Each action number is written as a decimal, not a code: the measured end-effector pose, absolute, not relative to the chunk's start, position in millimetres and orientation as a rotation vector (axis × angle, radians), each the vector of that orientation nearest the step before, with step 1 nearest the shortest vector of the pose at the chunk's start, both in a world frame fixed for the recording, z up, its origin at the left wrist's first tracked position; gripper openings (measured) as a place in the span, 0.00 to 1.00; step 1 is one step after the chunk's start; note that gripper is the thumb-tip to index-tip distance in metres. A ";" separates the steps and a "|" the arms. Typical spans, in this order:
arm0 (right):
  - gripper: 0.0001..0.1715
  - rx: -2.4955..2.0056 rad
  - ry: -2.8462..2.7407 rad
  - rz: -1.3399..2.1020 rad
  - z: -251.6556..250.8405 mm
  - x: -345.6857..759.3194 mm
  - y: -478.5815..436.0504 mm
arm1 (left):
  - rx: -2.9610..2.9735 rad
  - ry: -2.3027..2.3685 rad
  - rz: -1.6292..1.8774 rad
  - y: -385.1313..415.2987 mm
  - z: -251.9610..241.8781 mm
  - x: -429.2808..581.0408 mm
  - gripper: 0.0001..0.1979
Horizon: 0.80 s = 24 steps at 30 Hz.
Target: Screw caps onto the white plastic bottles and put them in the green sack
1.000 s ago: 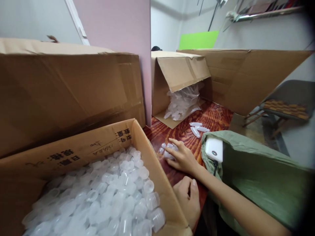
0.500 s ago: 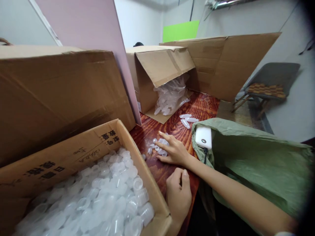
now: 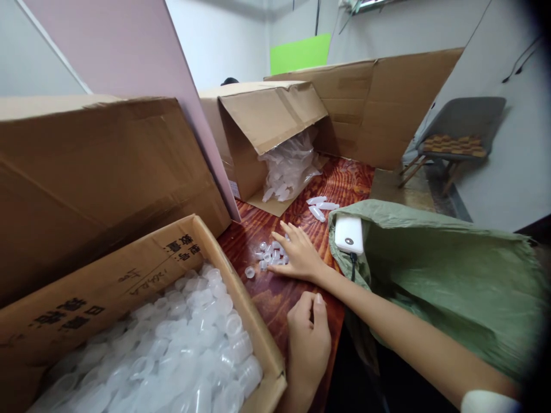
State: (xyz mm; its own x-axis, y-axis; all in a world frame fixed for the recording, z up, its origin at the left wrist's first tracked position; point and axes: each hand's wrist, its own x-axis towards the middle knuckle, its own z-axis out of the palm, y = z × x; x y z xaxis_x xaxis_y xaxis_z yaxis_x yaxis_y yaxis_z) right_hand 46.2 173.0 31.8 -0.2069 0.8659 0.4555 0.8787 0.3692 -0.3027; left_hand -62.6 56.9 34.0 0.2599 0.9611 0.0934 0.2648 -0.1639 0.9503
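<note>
My right hand (image 3: 300, 253) lies over the wooden table with its fingers spread, beside and partly over a small pile of translucent plastic caps (image 3: 266, 256). One cap (image 3: 249, 272) sits apart to the left of that pile. Closer to me, my left hand (image 3: 309, 335) rests curled at the table's front edge; its closed fingers hide whatever may be inside. Left of it stands an open cardboard box (image 3: 241, 287) full of larger translucent caps (image 3: 189, 327). Several slim white plastic tubes (image 3: 317, 213) lie on the table beyond my right hand.
A clear bag of white tubes (image 3: 286, 172) spills from a tipped carton (image 3: 275, 115) at the back. Another large carton (image 3: 107, 183) stands left, beside a pink panel (image 3: 172, 80). On the right, a green sack (image 3: 430, 269) has a white power bank (image 3: 349, 233) at its edge.
The view has turned slightly. My right hand has drawn back a little from the small caps, uncovering more of them. My left hand keeps its curled pose.
</note>
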 end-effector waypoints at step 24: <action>0.28 -1.416 -2.408 0.156 55.3 -19.4 199.5 | 1.545 1.172 0.937 55.5 39.2 -61.2 0.17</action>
